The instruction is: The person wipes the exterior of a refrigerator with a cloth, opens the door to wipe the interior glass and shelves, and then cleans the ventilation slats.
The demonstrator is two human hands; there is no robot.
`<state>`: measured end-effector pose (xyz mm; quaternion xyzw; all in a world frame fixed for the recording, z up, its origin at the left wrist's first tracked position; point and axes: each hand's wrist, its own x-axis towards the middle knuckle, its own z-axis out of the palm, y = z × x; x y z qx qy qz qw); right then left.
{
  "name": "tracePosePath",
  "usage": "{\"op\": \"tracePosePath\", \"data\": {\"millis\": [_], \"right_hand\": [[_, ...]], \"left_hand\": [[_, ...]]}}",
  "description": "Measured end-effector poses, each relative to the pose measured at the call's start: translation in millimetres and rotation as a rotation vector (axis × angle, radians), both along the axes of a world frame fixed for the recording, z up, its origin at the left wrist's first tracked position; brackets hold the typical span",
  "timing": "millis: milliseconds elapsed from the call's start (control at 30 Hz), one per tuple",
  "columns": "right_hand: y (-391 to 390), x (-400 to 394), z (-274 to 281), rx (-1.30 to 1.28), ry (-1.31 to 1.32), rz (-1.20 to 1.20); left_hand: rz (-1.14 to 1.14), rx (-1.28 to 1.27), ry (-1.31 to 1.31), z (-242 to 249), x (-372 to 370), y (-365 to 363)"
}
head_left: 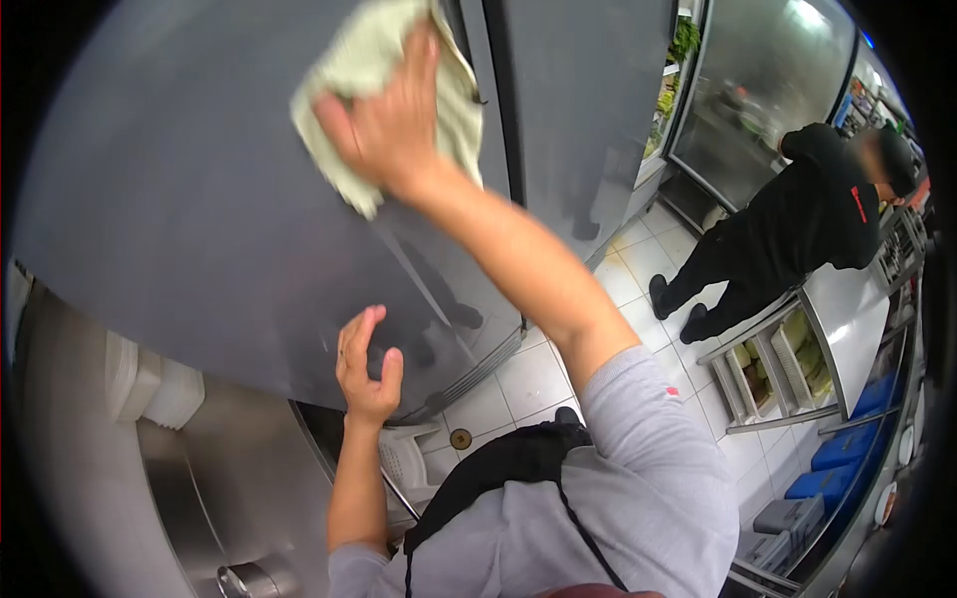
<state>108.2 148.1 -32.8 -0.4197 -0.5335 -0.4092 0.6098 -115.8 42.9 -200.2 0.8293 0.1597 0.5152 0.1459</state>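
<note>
My right hand (399,130) is pressed on a pale yellow-green cloth (339,70), holding it against a large grey door (199,149) with a smooth, shiny surface. The fingers point up along the cloth, with the thumb out to the left. Part of the cloth lies hidden under the palm. Lower down, my left hand (369,374) is raised in front of the door's lower part, with nothing in it. Its fingers and thumb are apart.
A second grey door (588,100) adjoins on the right. A person in black (788,219) stands beyond it, near an open drawer (778,369) with food containers. White containers (150,379) sit on a steel counter (259,468) at left. A white plastic stool (409,458) stands below.
</note>
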Motion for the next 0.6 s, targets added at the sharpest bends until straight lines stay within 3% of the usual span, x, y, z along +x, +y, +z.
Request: {"op": "tracePosePath", "data": {"millis": [100, 167, 233, 300, 367, 433, 533, 600], "right_hand": [[29, 43, 75, 0.018, 0.006, 0.037], [35, 47, 68, 0.006, 0.069, 0.112], [14, 30, 12, 0.019, 0.124, 0.17], [8, 16, -75, -0.09, 0.242, 0.013], [-5, 8, -174, -0.263, 0.373, 0.28], [-33, 4, -224, -0.328, 0.323, 0.2], [-30, 12, -211, -0.431, 0.154, 0.046], [-16, 14, -162, -0.243, 0.066, 0.048]], "left_hand": [[0.056, -0.225, 0.09, -49, -10, -6], [0.087, -0.415, 0.177, -81, -22, -12], [0.056, -0.61, 0.248, -125, -32, -18], [0.044, -0.736, 0.317, -174, -50, -21], [0.003, -0.828, 0.31, -236, -72, -24], [0.023, -0.911, 0.377, -282, -87, -28], [0.068, -1.051, 0.509, -318, -105, -36], [0.081, -1.098, 0.612, -343, -120, -41]]}}
